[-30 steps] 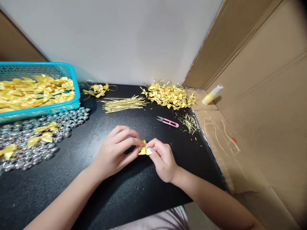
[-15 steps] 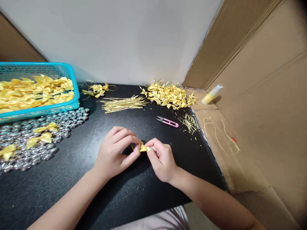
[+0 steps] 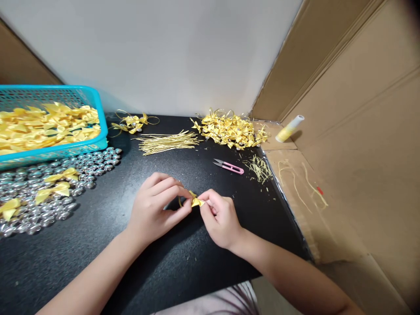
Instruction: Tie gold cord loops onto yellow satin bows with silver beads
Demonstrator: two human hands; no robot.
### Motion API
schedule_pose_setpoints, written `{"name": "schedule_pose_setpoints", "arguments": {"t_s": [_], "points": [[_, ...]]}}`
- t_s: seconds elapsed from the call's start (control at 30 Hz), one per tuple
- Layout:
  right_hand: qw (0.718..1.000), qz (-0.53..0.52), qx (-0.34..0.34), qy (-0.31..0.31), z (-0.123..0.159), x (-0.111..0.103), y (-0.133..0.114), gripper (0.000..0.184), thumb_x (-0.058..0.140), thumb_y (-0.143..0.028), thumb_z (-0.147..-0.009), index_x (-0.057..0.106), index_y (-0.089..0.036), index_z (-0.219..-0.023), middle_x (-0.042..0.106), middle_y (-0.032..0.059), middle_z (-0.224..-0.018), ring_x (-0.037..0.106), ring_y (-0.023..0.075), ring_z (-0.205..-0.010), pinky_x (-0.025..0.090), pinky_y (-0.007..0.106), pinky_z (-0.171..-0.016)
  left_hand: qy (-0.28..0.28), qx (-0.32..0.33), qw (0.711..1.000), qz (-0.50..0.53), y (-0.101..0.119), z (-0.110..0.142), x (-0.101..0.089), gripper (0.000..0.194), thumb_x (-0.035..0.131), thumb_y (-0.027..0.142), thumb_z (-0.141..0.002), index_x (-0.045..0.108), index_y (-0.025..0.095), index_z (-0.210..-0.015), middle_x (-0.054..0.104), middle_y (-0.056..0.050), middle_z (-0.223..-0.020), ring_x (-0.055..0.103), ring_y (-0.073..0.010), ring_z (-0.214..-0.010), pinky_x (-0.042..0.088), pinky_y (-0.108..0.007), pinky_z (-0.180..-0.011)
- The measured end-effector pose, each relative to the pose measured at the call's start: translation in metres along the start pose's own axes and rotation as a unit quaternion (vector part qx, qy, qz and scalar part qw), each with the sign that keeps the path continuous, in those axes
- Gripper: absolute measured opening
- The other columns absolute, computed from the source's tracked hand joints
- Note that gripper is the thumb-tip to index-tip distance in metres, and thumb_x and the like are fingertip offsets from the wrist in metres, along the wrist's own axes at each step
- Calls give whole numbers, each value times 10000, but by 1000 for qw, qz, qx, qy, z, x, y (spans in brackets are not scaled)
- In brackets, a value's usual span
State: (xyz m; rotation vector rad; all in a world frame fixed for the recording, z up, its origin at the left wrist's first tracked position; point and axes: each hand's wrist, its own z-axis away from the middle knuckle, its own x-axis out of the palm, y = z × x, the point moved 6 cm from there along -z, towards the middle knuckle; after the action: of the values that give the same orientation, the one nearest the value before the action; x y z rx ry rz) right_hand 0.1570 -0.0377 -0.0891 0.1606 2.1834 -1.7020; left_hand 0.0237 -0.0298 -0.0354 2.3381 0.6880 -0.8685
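Between my hands, above the black table (image 3: 157, 271), is a small yellow ribbon bow (image 3: 196, 202). My left hand (image 3: 160, 205) pinches its left side between thumb and fingers, and a thin gold cord loop (image 3: 180, 201) shows beside those fingertips. On the other side, the thumb and index finger of my right hand (image 3: 220, 216) grip the bow's right tail. Part of the bow is covered by the fingertips, so I cannot tell whether a bead is on it.
Yellow bows fill a blue basket (image 3: 103, 118) at left, with silver beads (image 3: 62, 214) before it. Gold cord lengths (image 3: 169, 142) lie behind my hands. Pink thread snips (image 3: 229, 166), cord scraps (image 3: 260, 169) and a finished-looking bow pile (image 3: 231, 129) lie to the right, near a cone (image 3: 290, 128).
The bow has turned slightly between my fingertips, and its loops face a little differently. Both hands keep almost the same place and grip.
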Motion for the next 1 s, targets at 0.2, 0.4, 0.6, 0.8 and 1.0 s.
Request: {"name": "schedule_pose_setpoints", "arguments": {"t_s": [0.2, 0.4, 0.6, 0.8, 1.0], "points": [[1000, 20, -6, 3, -1, 0, -1, 119, 440, -141, -836, 548, -171, -797, 417, -71, -529, 357, 68, -422, 269, 205, -449, -13, -38, 999, 18, -4, 3, 3, 83, 657, 163, -800, 639, 190, -723, 674, -6, -661, 559, -169, -657, 431, -306, -654], [999, 42, -18, 3, 0, 0, -2, 138, 414, -148, -861, 546, -180, -835, 518, -36, -582, 428, 86, -444, 312, 207, -454, -16, -44, 999, 8, -7, 8, 5, 85, 668, 178, -789, 642, 210, -715, 674, 6, -653, 559, -148, -594, 388, -298, -606], [998, 50, -33, 13, 1, -1, -5, 140, 409, -145, -869, 543, -181, -852, 548, -27, -600, 449, 99, -439, 337, 224, -473, -10, -33, 999, 9, -5, 8, 5, 73, 669, 179, -792, 640, 219, -739, 663, 19, -632, 560, -137, -578, 381, -292, -589], [994, 60, -76, 43, 3, -5, -8, 127, 409, -148, -881, 527, -190, -902, 577, -16, -629, 482, 113, -480, 366, 234, -501, 58, -127, 982, 125, -14, 14, -3, 113, 624, 139, -791, 548, 219, -815, 576, 11, -726, 534, -158, -676, 423, -309, -651], [987, 72, -117, 83, 5, -10, -9, 104, 431, -162, -894, 519, -206, -929, 615, 1, -666, 578, 145, -580, 427, 253, -554, 153, -345, 868, 324, -39, 36, 8, 165, 585, 351, -845, 466, 237, -856, 502, -1, -858, 501, -149, -685, 450, -281, -582]]}}
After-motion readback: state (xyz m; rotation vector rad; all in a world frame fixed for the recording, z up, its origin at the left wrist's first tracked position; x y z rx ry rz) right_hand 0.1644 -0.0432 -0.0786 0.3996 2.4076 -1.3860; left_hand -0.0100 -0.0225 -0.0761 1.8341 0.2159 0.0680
